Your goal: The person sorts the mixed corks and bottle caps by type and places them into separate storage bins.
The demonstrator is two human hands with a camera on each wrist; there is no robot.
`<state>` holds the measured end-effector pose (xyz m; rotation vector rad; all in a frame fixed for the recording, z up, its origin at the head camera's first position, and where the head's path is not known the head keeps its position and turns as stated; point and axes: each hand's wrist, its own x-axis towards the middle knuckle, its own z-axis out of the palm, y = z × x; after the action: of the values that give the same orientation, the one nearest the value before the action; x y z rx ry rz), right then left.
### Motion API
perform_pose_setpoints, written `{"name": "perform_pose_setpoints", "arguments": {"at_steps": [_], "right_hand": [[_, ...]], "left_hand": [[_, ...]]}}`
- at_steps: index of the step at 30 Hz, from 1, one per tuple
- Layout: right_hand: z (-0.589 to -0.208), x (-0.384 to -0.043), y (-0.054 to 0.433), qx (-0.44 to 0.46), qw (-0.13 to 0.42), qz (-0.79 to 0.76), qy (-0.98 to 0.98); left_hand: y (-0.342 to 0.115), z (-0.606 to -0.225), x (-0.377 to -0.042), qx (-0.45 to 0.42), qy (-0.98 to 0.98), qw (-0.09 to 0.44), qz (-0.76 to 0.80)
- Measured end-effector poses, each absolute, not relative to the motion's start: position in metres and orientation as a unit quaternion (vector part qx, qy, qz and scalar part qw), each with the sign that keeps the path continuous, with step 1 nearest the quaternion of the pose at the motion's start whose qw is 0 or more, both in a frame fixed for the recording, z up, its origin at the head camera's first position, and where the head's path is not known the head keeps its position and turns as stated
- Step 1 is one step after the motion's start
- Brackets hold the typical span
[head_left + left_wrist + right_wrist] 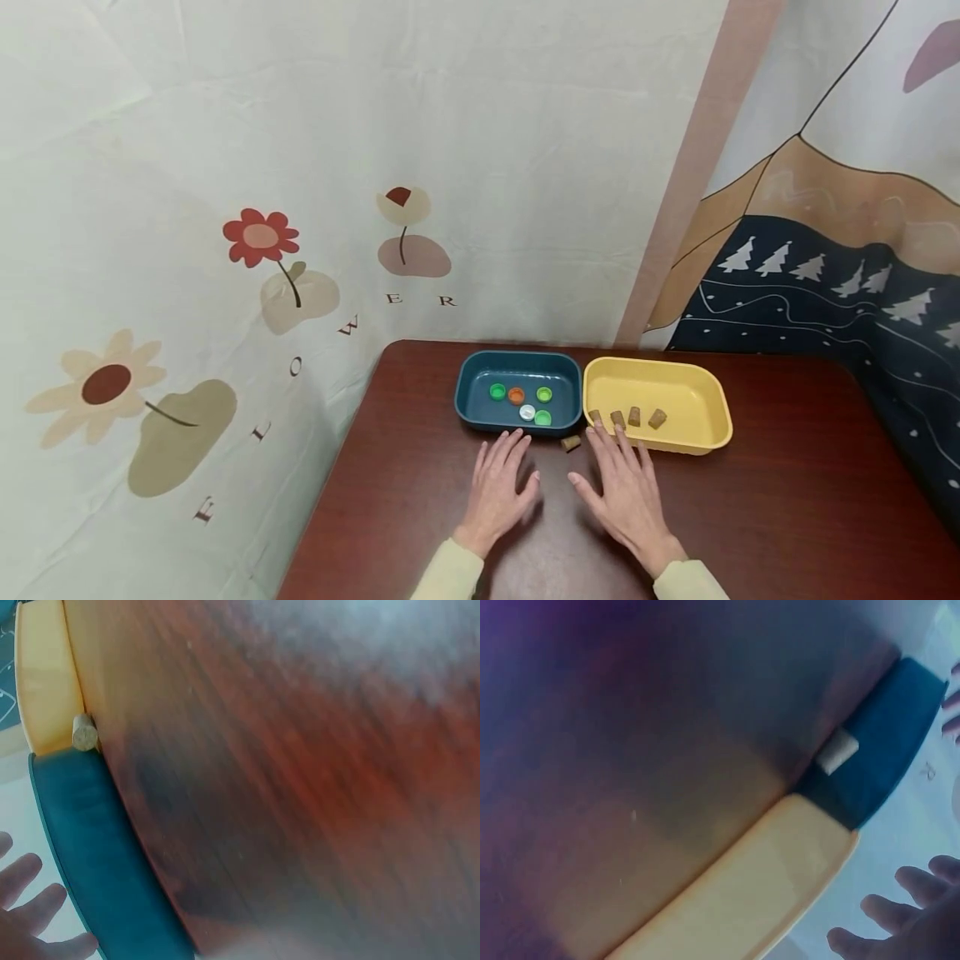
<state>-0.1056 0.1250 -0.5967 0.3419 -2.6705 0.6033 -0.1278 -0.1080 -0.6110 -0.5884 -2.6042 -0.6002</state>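
Note:
My left hand [497,490], fingers straight and slightly spread, is in front of the dark blue tray [468,414] and holds nothing. Likewise empty, my right hand [625,497] is at the front of the yellow tray [708,408], its fingertips overlapping the tray's near rim in the head view; whether they touch it I cannot tell. Several round plastic bottle caps, green, orange and white, lie in the blue tray, among them an orange cap [516,396]. The yellow tray holds several brown corks, one cork [657,418] farthest right. Another cork [571,443] lies on the table between my hands.
Both trays stand side by side near the back edge of the dark red-brown wooden table [787,483]. Behind and to the left hangs a pale cloth [540,167] printed with flowers and letters. A dark printed cloth with trees [795,292] hangs at the right.

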Motion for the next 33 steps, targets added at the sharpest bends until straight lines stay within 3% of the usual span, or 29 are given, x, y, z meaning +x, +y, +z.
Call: {"name": "perform_pose_setpoints", "arguments": {"at_steps": [8, 17, 28, 33], "right_hand": [[-0.609, -0.097, 0.111, 0.140, 0.137, 0.191, -0.962], [-0.614, -0.112, 0.099, 0.101, 0.073, 0.169, -0.978], [-0.621, -0.131, 0.089, 0.085, 0.066, 0.136, -0.985], [-0.623, -0.134, 0.088, 0.105, 0.108, 0.124, -0.981]], "left_hand": [[-0.114, -0.608, -0.130, -0.199, -0.934, 0.204, -0.217], [-0.116, -0.607, -0.129, -0.193, -0.938, 0.188, -0.218], [-0.118, -0.611, -0.126, -0.192, -0.934, 0.203, -0.222], [-0.118, -0.611, -0.124, -0.184, -0.938, 0.197, -0.221]]}}
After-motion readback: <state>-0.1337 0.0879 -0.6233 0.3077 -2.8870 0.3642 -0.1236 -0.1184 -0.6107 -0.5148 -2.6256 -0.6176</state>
